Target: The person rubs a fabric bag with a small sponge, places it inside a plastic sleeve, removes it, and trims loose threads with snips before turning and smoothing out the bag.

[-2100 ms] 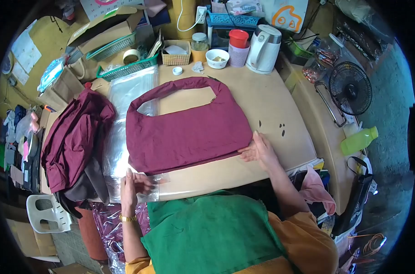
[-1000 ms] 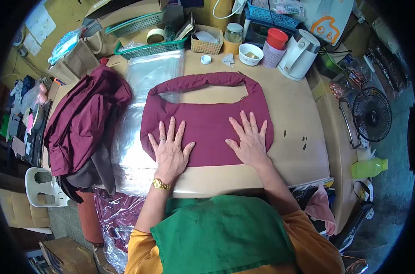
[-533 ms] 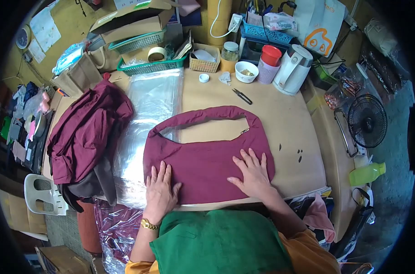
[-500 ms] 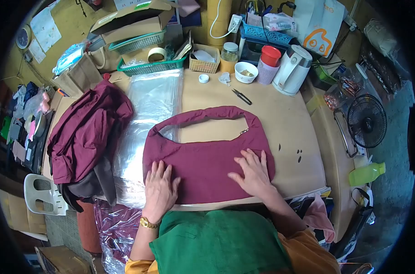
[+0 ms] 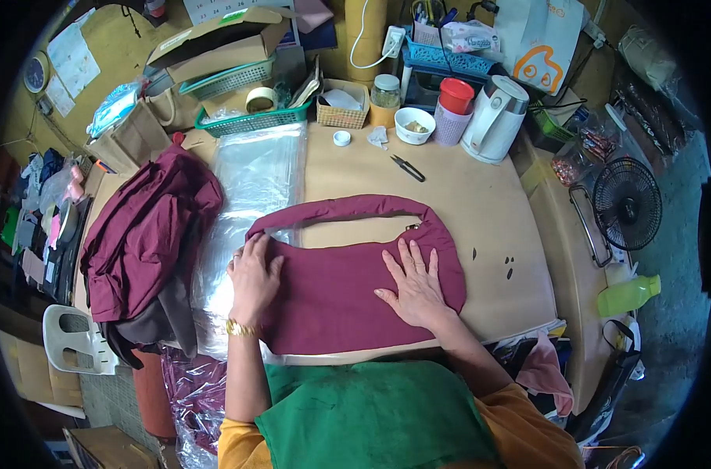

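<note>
A maroon fabric shoulder bag (image 5: 340, 301) lies flat on the table, its strap looped away from me and a small metal zipper pull (image 5: 412, 227) at the right end of its opening. My left hand (image 5: 252, 281) rests on the bag's upper left corner, where the strap begins, thumb apart from the fingers. On the bag's right half my right hand (image 5: 414, 285) lies flat with fingers spread. Left of the bag is a stack of clear plastic bags (image 5: 254, 172), partly under it. A heap of maroon fabric pieces (image 5: 156, 227) lies farther left.
Thread snips (image 5: 407, 168) lie beyond the bag. Along the back stand a green basket (image 5: 254, 122), a wicker basket (image 5: 342, 116), a glass jar (image 5: 385, 92), a white bowl (image 5: 414, 134) and a white electric kettle (image 5: 492, 121). A black fan (image 5: 627, 203) stands at the right.
My left hand has moved up along the bag's left side to the strap's base. My right hand has shifted slightly up and left, fingers spreading. The strap's loop now lies flatter.
</note>
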Tool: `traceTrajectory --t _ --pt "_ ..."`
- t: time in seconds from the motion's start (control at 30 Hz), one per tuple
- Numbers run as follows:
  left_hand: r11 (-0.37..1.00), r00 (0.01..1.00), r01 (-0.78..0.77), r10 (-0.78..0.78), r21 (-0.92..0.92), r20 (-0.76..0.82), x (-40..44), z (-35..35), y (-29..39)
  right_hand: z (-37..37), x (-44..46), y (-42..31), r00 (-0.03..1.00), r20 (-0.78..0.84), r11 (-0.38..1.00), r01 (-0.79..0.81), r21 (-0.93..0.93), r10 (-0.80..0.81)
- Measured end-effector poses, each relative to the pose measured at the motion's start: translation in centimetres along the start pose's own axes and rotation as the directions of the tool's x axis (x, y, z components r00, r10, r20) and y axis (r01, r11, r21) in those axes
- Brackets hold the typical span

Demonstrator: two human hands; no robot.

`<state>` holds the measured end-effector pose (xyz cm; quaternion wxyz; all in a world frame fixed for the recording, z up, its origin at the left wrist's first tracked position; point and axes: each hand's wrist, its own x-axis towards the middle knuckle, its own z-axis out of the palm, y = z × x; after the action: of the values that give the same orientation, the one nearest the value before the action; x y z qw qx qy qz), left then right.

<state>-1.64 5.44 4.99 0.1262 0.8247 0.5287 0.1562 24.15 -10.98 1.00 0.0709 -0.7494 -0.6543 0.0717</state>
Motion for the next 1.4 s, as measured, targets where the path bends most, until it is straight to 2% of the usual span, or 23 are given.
traceTrajectory --t 0.07,0.13,0.17,0.2,0.27,0.3,0.47,0.57,0.67,0.73,0.77,0.83,0.87,0.93,0.97,1.03,1.07,1.13,1.17,1.23,1.27,1.37,1.4 --pt "0.961 0.966 -0.236 0.248 0.147 -0.069 -1.1 -0.2 2.4 -0.2 0.0 0.0 0.999 -0.039 1.000 0.018 -0.008 -0.018" --pt "0.911 0.918 -0.394 0.387 0.122 0.083 -2.9 0.1 6.8 -2.9 0.9 -0.3 0.999 0.002 0.999 0.034 -0.009 -0.034" --pt "0.906 0.899 -0.423 0.416 0.021 0.134 -3.4 1.4 8.4 -4.2 1.7 -0.4 0.998 0.039 0.999 0.053 -0.009 -0.053" --pt "0.900 0.890 -0.434 0.433 -0.025 0.141 -3.9 3.6 9.1 -4.8 2.7 -0.3 0.998 0.040 0.999 0.054 -0.007 -0.054" --pt "0.885 0.873 -0.456 0.424 0.093 0.242 -4.9 6.8 9.3 -5.9 4.9 0.1 0.998 -0.062 0.967 -0.010 0.255 0.027" --pt "0.885 0.873 -0.456 0.425 0.093 0.241 -5.2 7.3 9.3 -6.4 5.6 0.3 0.992 -0.121 0.963 0.007 0.269 0.027" --pt "0.903 0.894 -0.416 0.383 0.112 0.234 -5.5 7.6 9.5 -6.5 9.2 0.9 0.999 0.045 0.987 0.010 0.159 -0.018" --pt "0.901 0.889 -0.422 0.388 0.103 0.245 -5.5 7.5 9.4 -4.1 11.2 0.5 0.987 0.154 0.997 -0.049 0.058 0.040" --pt "0.900 0.887 -0.423 0.389 0.100 0.248 -5.4 7.6 9.4 -0.5 11.3 1.0 1.000 0.024 0.979 0.015 0.201 -0.020" --pt "0.900 0.887 -0.424 0.392 0.096 0.244 -5.4 7.7 9.3 0.0 10.7 1.0 0.985 -0.154 0.910 -0.010 0.414 0.081" --pt "0.899 0.887 -0.427 0.396 0.094 0.239 -5.4 7.7 9.2 0.0 10.6 1.1 0.985 -0.153 0.912 -0.008 0.410 0.077" --pt "0.903 0.888 -0.419 0.386 0.094 0.250 -5.4 7.7 9.3 0.1 10.5 1.4 0.965 -0.120 0.819 -0.127 0.560 0.232" --pt "0.905 0.887 -0.414 0.378 0.098 0.264 -5.4 7.7 9.3 0.5 10.6 1.7 0.965 -0.120 0.819 -0.128 0.560 0.233" --pt "0.903 0.886 -0.417 0.379 0.101 0.267 -5.4 7.8 9.3 1.7 10.8 2.4 0.920 -0.216 0.626 -0.040 0.779 0.328" --pt "0.903 0.887 -0.416 0.378 0.104 0.266 -5.4 7.8 9.2 2.0 10.9 2.9 0.919 -0.217 0.625 -0.039 0.780 0.328" --pt "0.904 0.886 -0.415 0.376 0.103 0.270 -5.3 7.7 9.3 1.9 11.0 3.4 0.923 -0.014 0.146 -0.046 0.988 0.385" --pt "0.905 0.885 -0.414 0.374 0.100 0.276 -5.3 7.7 9.3 2.0 11.1 3.3 0.923 -0.014 0.147 -0.046 0.988 0.384" --pt "0.906 0.885 -0.410 0.370 0.100 0.282 -5.3 7.7 9.3 1.5 11.0 1.7 0.900 -0.247 0.365 0.109 0.925 0.358" --pt "0.907 0.884 -0.409 0.367 0.100 0.288 -5.3 7.7 9.3 1.1 11.0 1.0 0.900 -0.247 0.365 0.109 0.925 0.358" --pt "0.906 0.885 -0.411 0.370 0.101 0.284 -5.3 7.7 9.3 0.3 10.6 -0.3 0.941 0.045 0.086 -0.078 0.993 0.337" --pt "0.906 0.886 -0.411 0.372 0.102 0.277 -5.3 7.8 9.3 0.4 10.8 -0.2 0.940 0.043 0.086 -0.076 0.993 0.338" --pt "0.900 0.883 -0.425 0.389 0.098 0.262 -5.4 7.8 9.2 1.3 12.0 0.3 0.944 0.000 0.298 -0.104 0.949 0.329" --pt "0.901 0.885 -0.422 0.386 0.100 0.260 -5.4 7.9 9.1 0.9 12.2 0.4 0.946 -0.001 0.298 -0.102 0.949 0.325"
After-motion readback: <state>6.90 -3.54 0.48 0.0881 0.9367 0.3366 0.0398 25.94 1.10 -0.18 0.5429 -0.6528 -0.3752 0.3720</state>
